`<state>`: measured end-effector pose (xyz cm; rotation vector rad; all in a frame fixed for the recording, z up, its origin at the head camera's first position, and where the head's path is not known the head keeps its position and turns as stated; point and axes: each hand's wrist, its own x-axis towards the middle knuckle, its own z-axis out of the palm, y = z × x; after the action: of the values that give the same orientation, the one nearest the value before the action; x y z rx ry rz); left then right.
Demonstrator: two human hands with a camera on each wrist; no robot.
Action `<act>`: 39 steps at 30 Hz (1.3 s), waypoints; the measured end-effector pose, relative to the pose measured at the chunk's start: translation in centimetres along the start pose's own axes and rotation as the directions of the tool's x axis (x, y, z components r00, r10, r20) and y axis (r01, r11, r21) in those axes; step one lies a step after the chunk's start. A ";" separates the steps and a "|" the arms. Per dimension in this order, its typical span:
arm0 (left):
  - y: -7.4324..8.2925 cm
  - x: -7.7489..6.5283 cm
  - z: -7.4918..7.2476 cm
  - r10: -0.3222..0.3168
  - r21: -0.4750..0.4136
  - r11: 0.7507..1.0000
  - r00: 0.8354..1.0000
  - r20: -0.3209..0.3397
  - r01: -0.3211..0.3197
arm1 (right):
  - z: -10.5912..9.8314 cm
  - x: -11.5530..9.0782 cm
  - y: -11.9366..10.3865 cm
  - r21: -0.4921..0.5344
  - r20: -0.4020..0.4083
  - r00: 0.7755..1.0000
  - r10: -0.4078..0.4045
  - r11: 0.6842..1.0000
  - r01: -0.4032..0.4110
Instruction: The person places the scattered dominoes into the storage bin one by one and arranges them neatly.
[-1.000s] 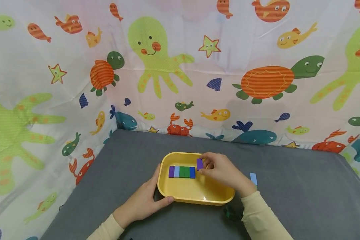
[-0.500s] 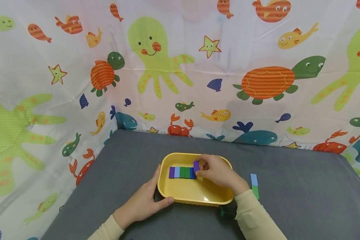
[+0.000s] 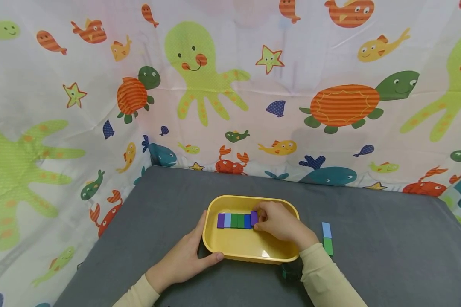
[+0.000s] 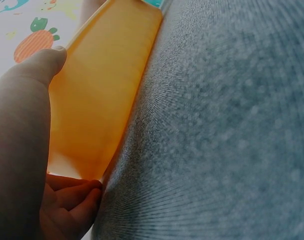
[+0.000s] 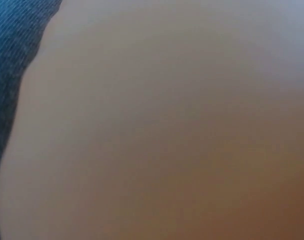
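Inside a yellow plastic tub (image 3: 249, 247), several flat coloured tiles lie side by side in a row: purple (image 3: 220, 221), light blue (image 3: 227, 220), green (image 3: 237, 221) and dark blue (image 3: 247, 221). At the row's right end my right hand (image 3: 280, 222) pinches a purple tile (image 3: 254, 218) between thumb and fingers, right beside the dark blue one. My left hand (image 3: 188, 256) grips the tub's left end, thumb on the front rim and fingers along the side. The left wrist view shows this thumb and the curled fingers (image 4: 74, 200) against the tub wall. Skin fills most of the right wrist view.
Right of the tub, a light blue tile (image 3: 326, 230) and a green tile (image 3: 328, 246) lie end to end on the grey cloth (image 3: 388, 251). A dark object (image 3: 292, 271) sits by the right wrist. A sea-animal curtain (image 3: 230, 55) hangs behind.
My right hand has brought the purple tile left and down to the row's end. The light blue and green tiles outside have come into fuller view. My left hand stays on the tub.
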<state>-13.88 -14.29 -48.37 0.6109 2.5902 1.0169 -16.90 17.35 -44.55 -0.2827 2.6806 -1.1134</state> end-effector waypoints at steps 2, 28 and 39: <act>0.0 0.0 0.1 0.003 0.002 1.000 1.000 -0.001 -0.003 | 0.0 0.0 0.0 -0.012 -0.002 1.000 0.001 1.000 -0.001; -0.1 -0.1 0.2 -0.025 -0.006 1.000 1.000 0.011 0.025 | 0.5 -0.1 0.1 -0.003 0.038 0.999 -0.007 1.000 0.007; 0.1 -0.2 0.0 -0.024 -0.008 1.000 1.000 0.013 0.024 | 0.4 -0.3 -0.3 0.029 -0.007 0.999 -0.035 0.999 0.035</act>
<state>-13.64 -14.30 -48.26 0.5812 2.5750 1.0128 -16.47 17.01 -44.56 -0.3224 2.6725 -1.1651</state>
